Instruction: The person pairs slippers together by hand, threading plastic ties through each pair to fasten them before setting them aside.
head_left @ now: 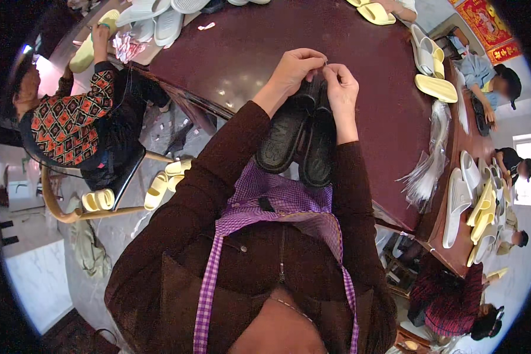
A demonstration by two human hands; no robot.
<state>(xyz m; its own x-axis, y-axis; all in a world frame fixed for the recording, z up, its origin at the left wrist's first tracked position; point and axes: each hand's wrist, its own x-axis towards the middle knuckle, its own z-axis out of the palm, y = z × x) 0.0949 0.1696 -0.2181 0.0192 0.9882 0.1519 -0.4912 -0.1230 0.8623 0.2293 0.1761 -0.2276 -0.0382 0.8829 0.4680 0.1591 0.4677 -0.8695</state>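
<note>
A pair of black slippers (280, 141) hangs soles outward in front of my apron, held close together at the upper end. Above them my left hand (294, 69) is closed in a pinch, thumb against forefinger. My right hand (342, 88) pinches close beside it, its fingertips almost touching the left ones. Between the fingertips shows a bit of thin clear strand (325, 61); most of it is hidden by the fingers and slippers. A bundle of clear plastic strands (432, 168) lies on the dark red table (371, 118) to the right.
Grey slippers (168, 26) lie at the far left of the table. Yellow slippers (435, 88) rest at its right edge, with more grey and yellow ones (457, 200) beyond. A co-worker (71, 127) sits at left near a wooden chair (71, 217); several others work at right.
</note>
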